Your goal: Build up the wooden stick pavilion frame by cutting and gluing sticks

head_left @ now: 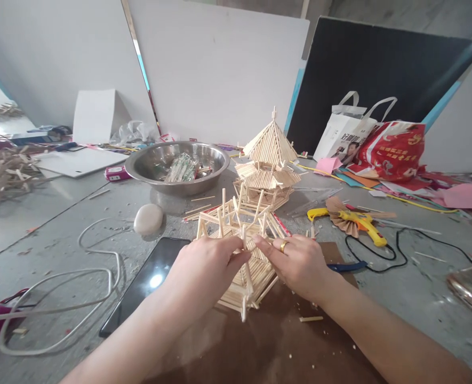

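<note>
A half-built model of thin wooden sticks (255, 269) sits in front of me, with upright posts around a slatted deck. My left hand (209, 266) is closed at its near side, thumb and forefinger pinching a wooden stick (244, 237) by an upright post. From the right, my right hand (297, 264), with a gold ring on one finger, pinches at the same spot, fingertips almost meeting the left ones. The pinched stick is mostly hidden by the fingers. Just behind stands a stick pavilion (271, 141) with a pointed roof.
A brown board (220, 349) lies under the model, a phone (151, 282) at its left. Further off are a metal basin (175, 186) with wrapped packets, a white rounded object (148, 219) and a yellow glue gun (364, 221). A white cable (118, 266) loops at left; bags (396, 149) stand back right.
</note>
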`<state>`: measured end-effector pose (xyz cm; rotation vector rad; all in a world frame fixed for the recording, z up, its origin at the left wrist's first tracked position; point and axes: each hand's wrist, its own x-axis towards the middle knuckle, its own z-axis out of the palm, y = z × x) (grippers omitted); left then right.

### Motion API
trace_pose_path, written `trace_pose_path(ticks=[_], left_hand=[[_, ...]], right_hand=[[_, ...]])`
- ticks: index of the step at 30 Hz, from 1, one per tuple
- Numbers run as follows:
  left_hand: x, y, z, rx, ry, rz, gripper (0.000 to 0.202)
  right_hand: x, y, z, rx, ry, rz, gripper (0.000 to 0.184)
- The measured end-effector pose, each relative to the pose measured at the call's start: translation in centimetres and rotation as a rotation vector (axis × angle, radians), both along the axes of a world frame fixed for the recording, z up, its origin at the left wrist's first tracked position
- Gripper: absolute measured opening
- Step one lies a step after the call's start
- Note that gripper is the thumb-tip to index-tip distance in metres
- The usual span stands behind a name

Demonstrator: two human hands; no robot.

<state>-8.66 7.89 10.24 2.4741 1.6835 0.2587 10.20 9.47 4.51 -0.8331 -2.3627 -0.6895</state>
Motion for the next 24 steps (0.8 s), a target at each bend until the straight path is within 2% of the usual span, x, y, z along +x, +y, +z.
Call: trace_pose_path(ticks=[9,24], left_hand=[[-0.2,-0.07,0.02,-0.001,0.017,-0.015,0.022],[-0.4,-0.2,0.35,-0.011,0.039,-0.042,0.019]], right_hand=[[-0.07,-0.08,-0.06,-0.046,-0.062,-0.078,0.043],[0.24,-0.16,0.73,-0.118,-0.029,-0.036,0.034]])
